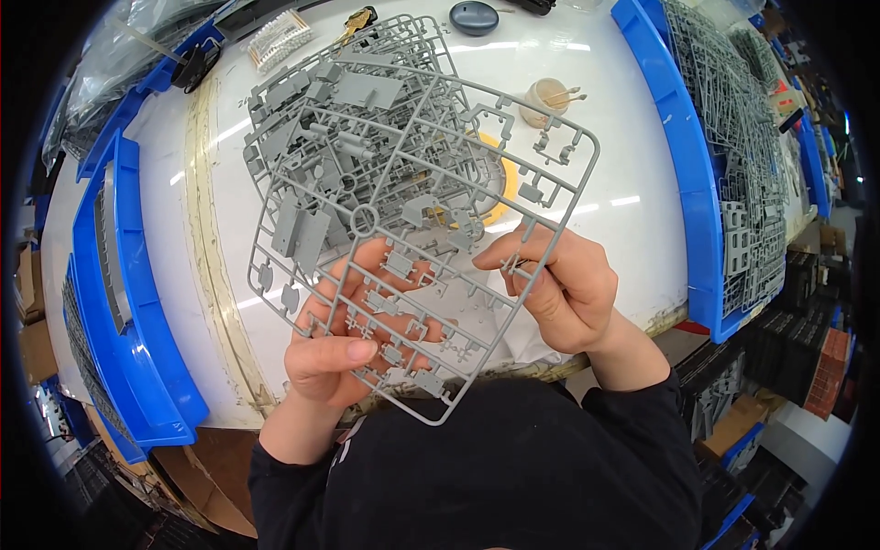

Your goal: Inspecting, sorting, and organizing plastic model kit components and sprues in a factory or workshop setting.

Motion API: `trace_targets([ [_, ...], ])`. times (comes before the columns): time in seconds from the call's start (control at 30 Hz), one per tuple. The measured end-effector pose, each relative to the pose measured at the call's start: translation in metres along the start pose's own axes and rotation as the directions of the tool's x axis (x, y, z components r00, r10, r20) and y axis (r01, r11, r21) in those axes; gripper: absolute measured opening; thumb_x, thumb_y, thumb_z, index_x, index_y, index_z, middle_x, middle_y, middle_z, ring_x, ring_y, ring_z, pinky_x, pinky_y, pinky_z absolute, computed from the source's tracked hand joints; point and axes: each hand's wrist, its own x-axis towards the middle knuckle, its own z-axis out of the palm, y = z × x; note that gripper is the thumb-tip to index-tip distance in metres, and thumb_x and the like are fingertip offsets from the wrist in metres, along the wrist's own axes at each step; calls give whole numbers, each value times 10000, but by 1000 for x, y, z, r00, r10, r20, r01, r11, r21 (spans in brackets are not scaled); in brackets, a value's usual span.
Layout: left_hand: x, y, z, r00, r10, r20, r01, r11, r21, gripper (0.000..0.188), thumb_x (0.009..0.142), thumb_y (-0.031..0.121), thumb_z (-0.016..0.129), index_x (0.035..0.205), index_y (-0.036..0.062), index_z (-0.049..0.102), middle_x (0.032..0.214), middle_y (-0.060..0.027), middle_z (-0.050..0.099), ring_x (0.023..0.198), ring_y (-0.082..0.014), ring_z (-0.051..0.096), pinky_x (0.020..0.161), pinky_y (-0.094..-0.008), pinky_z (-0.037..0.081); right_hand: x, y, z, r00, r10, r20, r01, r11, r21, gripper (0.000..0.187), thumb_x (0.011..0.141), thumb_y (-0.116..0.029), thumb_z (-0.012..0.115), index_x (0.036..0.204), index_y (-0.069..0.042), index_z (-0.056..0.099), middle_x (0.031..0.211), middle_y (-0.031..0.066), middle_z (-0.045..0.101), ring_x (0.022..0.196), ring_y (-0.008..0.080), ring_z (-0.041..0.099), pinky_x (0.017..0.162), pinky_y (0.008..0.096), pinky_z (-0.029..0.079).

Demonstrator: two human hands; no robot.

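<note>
A flat grey plastic model-kit parts frame is held tilted above the white tabletop. The left hand lies palm-up beneath its lower corner, thumb clamped over the edge; the right hand pinches a bar at its right side. Blue plastic bins flank the table.

Both hands — left hand beneath, right hand pinching its edge — hold a grey plastic parts frame over the white table.
</note>
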Motion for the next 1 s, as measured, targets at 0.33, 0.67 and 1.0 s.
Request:
trace_targets([
  [0.33, 0, 0, -1, 1000, -13, -2, 13, 1000, -16, 826, 660, -79, 582, 1433, 61, 327, 1312, -284, 459, 1009, -466, 612, 693, -454, 602, 1, 3, 0, 1000, -26, 17, 26, 1000, 10, 168, 903, -59, 541, 1002, 21, 650, 825, 80, 612, 564, 138, 456, 561, 237, 405],
  [0.67, 1, -1, -1, 1000, -20, 1, 20, 1000, -19, 821, 661, -78, 574, 1433, 51, 327, 1319, -294, 450, 1003, -462, 612, 687, -446, 601, 3, 2, -4, 998, -28, 50, 27, 1000, 16, 161, 881, -34, 544, 974, 30, 659, 791, 78, 615, 550, 129, 446, 554, 230, 393],
  [1.0, 0, -2, 0, 1000, -22, -15, 22, 1000, 10, 827, 641, -60, 582, 1426, 32, 338, 1316, -301, 456, 993, -470, 611, 673, -448, 588, 3, -4, -9, 988, 89, 128, -100, 992, 81, 179, 729, -7, 580, 872, 51, 669, 809, 144, 686, 516, 157, 435, 509, 260, 396],
])
